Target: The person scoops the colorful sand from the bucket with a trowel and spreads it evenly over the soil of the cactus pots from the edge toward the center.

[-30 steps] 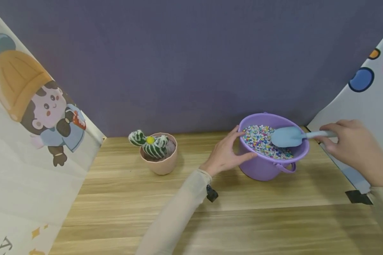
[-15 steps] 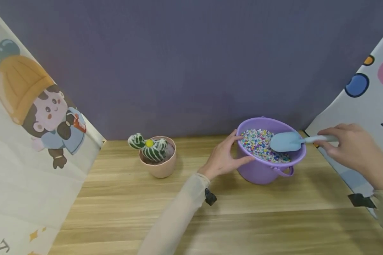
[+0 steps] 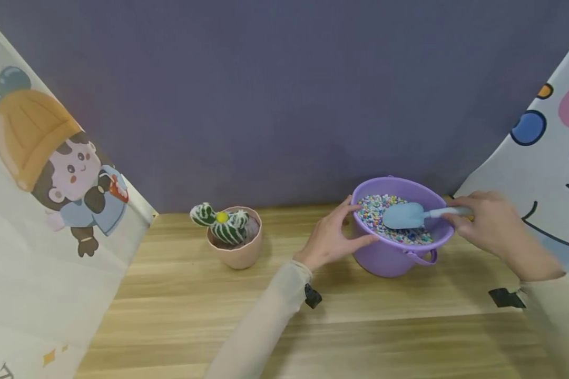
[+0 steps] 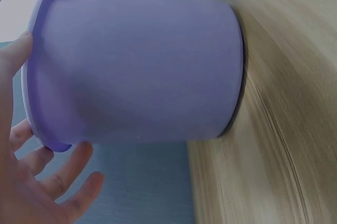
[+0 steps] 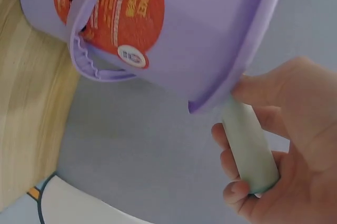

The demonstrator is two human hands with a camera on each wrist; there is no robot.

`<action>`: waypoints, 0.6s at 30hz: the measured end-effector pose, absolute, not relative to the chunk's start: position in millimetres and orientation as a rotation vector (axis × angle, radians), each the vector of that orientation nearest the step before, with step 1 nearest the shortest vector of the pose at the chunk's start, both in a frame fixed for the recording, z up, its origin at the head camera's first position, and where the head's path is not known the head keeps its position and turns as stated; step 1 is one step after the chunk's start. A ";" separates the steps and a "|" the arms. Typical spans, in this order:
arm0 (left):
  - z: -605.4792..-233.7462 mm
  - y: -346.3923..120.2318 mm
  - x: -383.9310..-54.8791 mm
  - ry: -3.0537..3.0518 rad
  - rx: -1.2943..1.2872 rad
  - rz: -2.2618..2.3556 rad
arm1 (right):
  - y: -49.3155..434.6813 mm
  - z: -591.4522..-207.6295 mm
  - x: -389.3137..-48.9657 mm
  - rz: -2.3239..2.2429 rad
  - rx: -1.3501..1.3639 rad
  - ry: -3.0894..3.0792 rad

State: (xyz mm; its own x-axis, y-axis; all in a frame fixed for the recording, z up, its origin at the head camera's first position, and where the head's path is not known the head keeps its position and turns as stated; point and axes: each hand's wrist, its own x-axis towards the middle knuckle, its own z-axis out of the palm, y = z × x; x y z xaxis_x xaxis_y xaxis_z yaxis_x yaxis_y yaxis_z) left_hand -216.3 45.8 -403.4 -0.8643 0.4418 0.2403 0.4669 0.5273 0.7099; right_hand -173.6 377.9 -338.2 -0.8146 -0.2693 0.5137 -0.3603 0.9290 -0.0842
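A purple bucket stands on the wooden table, partly filled with small multicoloured beads. My left hand rests on its rim from the left, thumb at the front and fingers spread toward the back; in the left wrist view two fingertips hang off the wall. My right hand grips the handle of a pale blue scoop at the bucket's right rim. The scoop's blade lies over the beads inside, and its handle crosses the rim.
A potted cactus with a yellow flower stands left of the bucket in a pink pot. A dark backdrop rises behind the table. White panels with cartoon prints flank both sides. A carry handle hangs on the bucket's front.
My right hand has moved left with the scoop, bringing its blade further over the beads. The left hand stays at the rim. The whole view has shifted slightly.
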 end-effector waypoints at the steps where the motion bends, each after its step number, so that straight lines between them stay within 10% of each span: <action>1: -404.4 46.3 -216.3 -2.717 -0.809 -1.282 | 374.8 -340.1 -173.6 0.238 0.441 -2.580; 18: -407.6 46.0 -215.8 -2.688 -0.825 -1.316 | 350.2 -348.9 -181.9 0.373 0.424 -2.613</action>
State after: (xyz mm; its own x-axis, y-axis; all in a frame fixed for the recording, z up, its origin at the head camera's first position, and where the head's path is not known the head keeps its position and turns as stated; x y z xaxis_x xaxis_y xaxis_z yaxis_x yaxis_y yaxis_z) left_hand -215.8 46.0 -407.6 -0.8583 0.4441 0.2572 0.4755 0.4996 0.7241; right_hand -181.9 350.2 -348.9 -0.8445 -0.2306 0.4834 -0.3565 0.9155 -0.1861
